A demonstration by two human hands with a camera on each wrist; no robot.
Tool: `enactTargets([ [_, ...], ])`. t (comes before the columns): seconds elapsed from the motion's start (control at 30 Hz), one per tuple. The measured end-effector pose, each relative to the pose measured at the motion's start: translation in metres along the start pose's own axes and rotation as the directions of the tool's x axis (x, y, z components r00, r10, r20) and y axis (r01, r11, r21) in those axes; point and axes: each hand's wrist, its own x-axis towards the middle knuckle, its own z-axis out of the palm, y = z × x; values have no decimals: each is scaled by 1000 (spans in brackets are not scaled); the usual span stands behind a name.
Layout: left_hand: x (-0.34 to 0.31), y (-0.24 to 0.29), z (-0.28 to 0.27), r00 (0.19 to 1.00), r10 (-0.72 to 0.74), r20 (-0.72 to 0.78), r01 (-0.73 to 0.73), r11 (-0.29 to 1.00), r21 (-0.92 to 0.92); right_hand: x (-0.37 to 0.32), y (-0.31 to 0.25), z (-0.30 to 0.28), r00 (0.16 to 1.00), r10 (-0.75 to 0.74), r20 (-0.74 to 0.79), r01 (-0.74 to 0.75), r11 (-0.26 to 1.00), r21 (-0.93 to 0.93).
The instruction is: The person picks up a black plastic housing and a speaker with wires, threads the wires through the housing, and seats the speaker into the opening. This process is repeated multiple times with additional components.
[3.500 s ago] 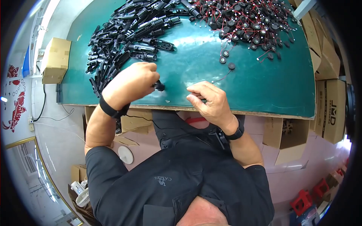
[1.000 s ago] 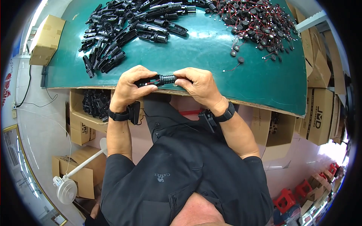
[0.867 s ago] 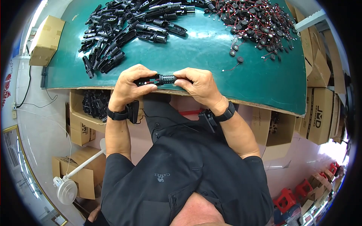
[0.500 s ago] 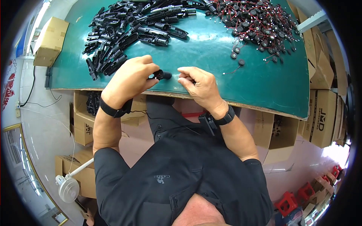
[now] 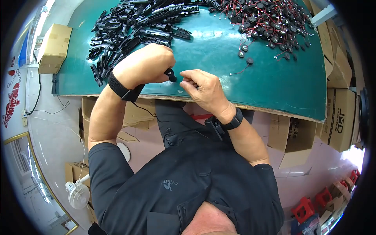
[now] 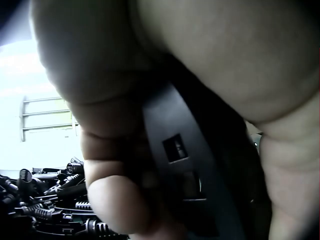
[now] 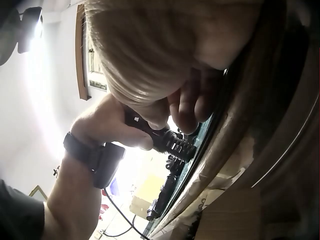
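Observation:
My left hand (image 5: 161, 71) is turned knuckles-up over the green mat (image 5: 219, 74) and grips a black plastic part (image 5: 170, 75); only the part's ribbed end sticks out. The left wrist view shows the same part (image 6: 180, 165) held tight under the thumb and fingers (image 6: 115, 200). My right hand (image 5: 188, 80) hovers just right of that tip with its fingers curled and its fingertips drawn together; I see nothing between them. In the right wrist view the ribbed end (image 7: 175, 142) lies just under those curled fingers (image 7: 187, 107).
A heap of black ribbed parts (image 5: 129, 27) fills the mat's far left, and a heap of small discs with red wires (image 5: 270, 19) the far right. One lone disc (image 5: 250, 61) lies nearer. Cardboard boxes stand at the left (image 5: 55, 49), at the right (image 5: 340, 113) and under the table (image 5: 133, 113).
A second ago both hands held the part at the table's edge. The right hand has let go of the ribbed end, and the left hand has rolled over and carried the part farther onto the mat.

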Motion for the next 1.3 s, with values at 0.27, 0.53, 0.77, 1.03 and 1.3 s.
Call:
enactTargets([
  [0.27,-54,-10,38,928,-94,-361,21,979,-203,1,-3,-1,999,9,45,-9,1000,-6],
  [0.53,-253,-13,229,351,-838,-418,289,521,-803,-1,-4,0,994,55,92,-60,997,46],
  [0.77,-282,-57,255,44,-709,-704,649,556,-520,-9,-19,-30,998,-3,68,10,995,-95],
  [1.03,-125,-70,168,292,-506,-812,587,765,-266,-24,-4,-101,985,-3,-171,-82,866,-493],
  [1.3,-112,-45,164,349,-547,-761,474,803,-361,-25,6,-95,990,31,-136,-92,876,-473],
])
